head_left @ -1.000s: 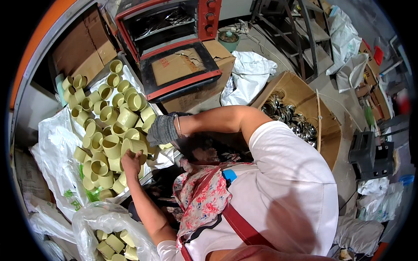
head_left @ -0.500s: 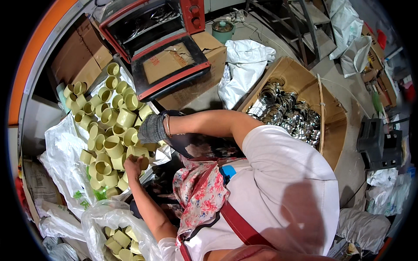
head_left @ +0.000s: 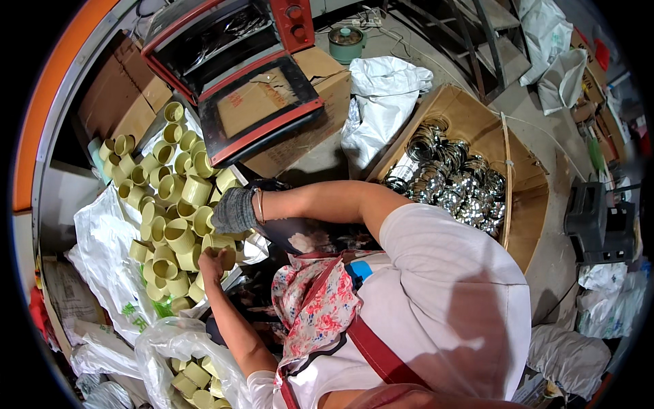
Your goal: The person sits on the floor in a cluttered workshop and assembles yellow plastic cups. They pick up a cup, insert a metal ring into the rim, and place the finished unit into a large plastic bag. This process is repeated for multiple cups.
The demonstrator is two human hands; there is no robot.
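Sorting yellow-green plastic rings on white sheeting

Left hand (head_left: 212,262) grips one ring (head_left: 225,253); gloved right hand (head_left: 234,210) rests clenched on the pile (head_left: 167,194). Most rings remain heaped; more wait bagged (head_left: 194,378).

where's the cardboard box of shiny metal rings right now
In the head view, the cardboard box of metal rings sits upper right, on the person's right, beside the white sack.

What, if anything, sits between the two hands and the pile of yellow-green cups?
Nothing visible. The bare left hand is already on a cup at the edge of the cup pile, and the grey-gloved right hand rests on the cups beside it.
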